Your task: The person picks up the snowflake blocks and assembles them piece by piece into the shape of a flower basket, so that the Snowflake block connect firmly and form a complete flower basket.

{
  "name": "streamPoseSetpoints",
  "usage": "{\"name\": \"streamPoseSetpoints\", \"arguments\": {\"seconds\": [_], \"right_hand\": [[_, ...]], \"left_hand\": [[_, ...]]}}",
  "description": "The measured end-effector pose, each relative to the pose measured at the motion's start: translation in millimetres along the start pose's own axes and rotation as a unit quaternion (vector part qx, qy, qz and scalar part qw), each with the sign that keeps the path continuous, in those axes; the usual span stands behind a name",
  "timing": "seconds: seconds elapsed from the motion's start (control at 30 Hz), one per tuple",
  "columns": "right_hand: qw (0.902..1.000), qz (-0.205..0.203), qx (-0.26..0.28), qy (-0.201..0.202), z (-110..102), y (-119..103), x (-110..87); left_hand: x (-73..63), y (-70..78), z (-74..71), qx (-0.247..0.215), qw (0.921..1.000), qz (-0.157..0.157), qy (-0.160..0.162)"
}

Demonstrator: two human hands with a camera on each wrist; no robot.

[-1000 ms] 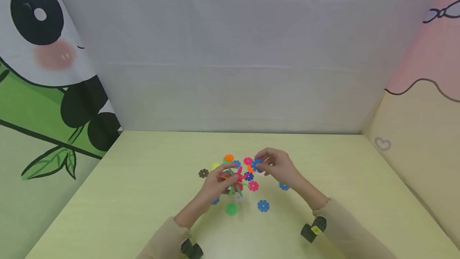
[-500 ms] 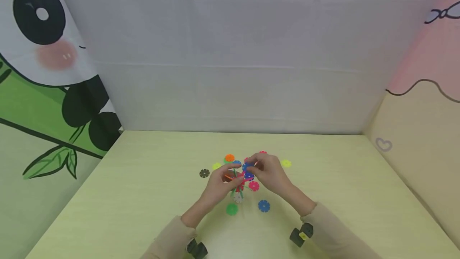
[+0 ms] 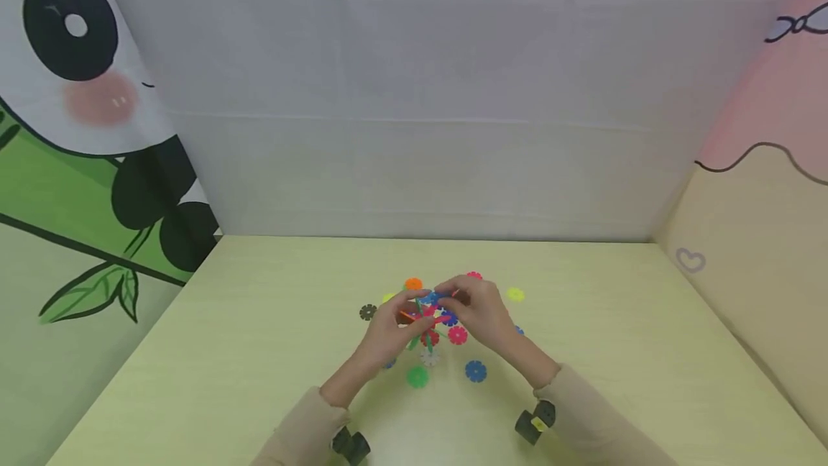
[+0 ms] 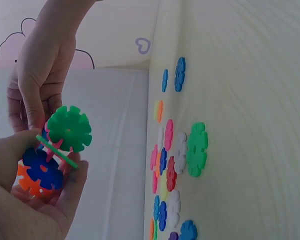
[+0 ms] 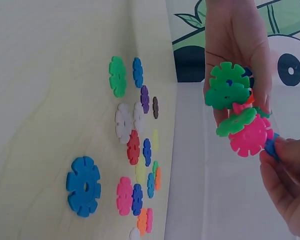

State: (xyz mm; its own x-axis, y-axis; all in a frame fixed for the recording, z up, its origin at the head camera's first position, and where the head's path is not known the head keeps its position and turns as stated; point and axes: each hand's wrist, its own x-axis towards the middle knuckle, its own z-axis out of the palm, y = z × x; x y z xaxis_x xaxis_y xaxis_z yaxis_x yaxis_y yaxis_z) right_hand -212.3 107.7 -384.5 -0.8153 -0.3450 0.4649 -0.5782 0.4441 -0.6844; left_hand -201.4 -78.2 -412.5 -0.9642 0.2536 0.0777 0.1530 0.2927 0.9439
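My left hand (image 3: 388, 333) holds a cluster of interlocked notched plastic discs above the table. In the right wrist view the cluster shows a pink disc (image 5: 250, 137) and green discs (image 5: 231, 76). A dark blue disc (image 4: 43, 169) and an orange disc (image 4: 32, 184) also belong to it, seen from the left wrist. Between thumb and fingers, my right hand (image 3: 481, 315) pinches a blue notched disc (image 5: 271, 147) against the edge of the pink one. Whether its slot has engaged is hidden by the fingers.
Loose notched discs of several colours lie flat on the pale table (image 3: 259, 351), under and around the hands. Nearest the front are a green disc (image 3: 417, 377) and a blue disc (image 3: 475, 371). A white wall (image 3: 414, 128) stands behind the table.
My right hand has moved left with the blue disc, bringing it to the cluster. The left hand keeps its hold on the cluster and has shifted only slightly.
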Motion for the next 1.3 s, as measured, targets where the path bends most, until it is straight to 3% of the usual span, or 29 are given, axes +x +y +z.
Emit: {"name": "streamPoseSetpoints", "arguments": {"seconds": [0.1,0.17,0.33,0.53,0.7,0.83,1.0,1.17,1.3], "right_hand": [[0.9994,0.016,0.005,-0.03,-4.8,5.3,-1.6],[0.9978,0.039,0.012,-0.052,-9.7,12.7,-2.9],[0.9878,0.112,-0.009,-0.108,-34.2,48.5,-8.9],[0.9624,0.184,-0.066,-0.188,-59.9,94.9,-27.8],[0.9485,0.204,-0.08,-0.229,-63.2,113.3,-40.3],[0.9507,0.199,-0.083,-0.223,-62.4,118.0,-43.8],[0.9624,0.171,-0.086,-0.193,-63.4,114.8,-42.7],[0.9777,0.181,-0.005,-0.106,-57.6,85.1,-28.2],[0.9823,0.164,0.072,-0.055,-46.5,49.6,-14.8]], "left_hand": [[-1.0,-3.5,-4.2,-0.015,0.9989,-0.003,-0.044],[-2.1,-6.0,-4.9,-0.028,0.9981,-0.006,-0.053],[-3.8,-9.1,-5.2,-0.029,0.9988,-0.016,-0.036],[-5.3,-8.5,-8.2,-0.035,0.9986,-0.02,-0.033],[-5.1,-9.7,-7.2,-0.044,0.9983,-0.019,-0.032],[-2.8,-11.1,-4.8,-0.051,0.9982,-0.016,-0.026],[0.4,-10.9,-1.2,-0.067,0.9976,-0.019,-0.008],[3.3,-7.0,3.1,-0.1,0.9944,-0.031,0.014],[6.1,-4.3,7.0,-0.118,0.992,-0.037,0.025]]}}
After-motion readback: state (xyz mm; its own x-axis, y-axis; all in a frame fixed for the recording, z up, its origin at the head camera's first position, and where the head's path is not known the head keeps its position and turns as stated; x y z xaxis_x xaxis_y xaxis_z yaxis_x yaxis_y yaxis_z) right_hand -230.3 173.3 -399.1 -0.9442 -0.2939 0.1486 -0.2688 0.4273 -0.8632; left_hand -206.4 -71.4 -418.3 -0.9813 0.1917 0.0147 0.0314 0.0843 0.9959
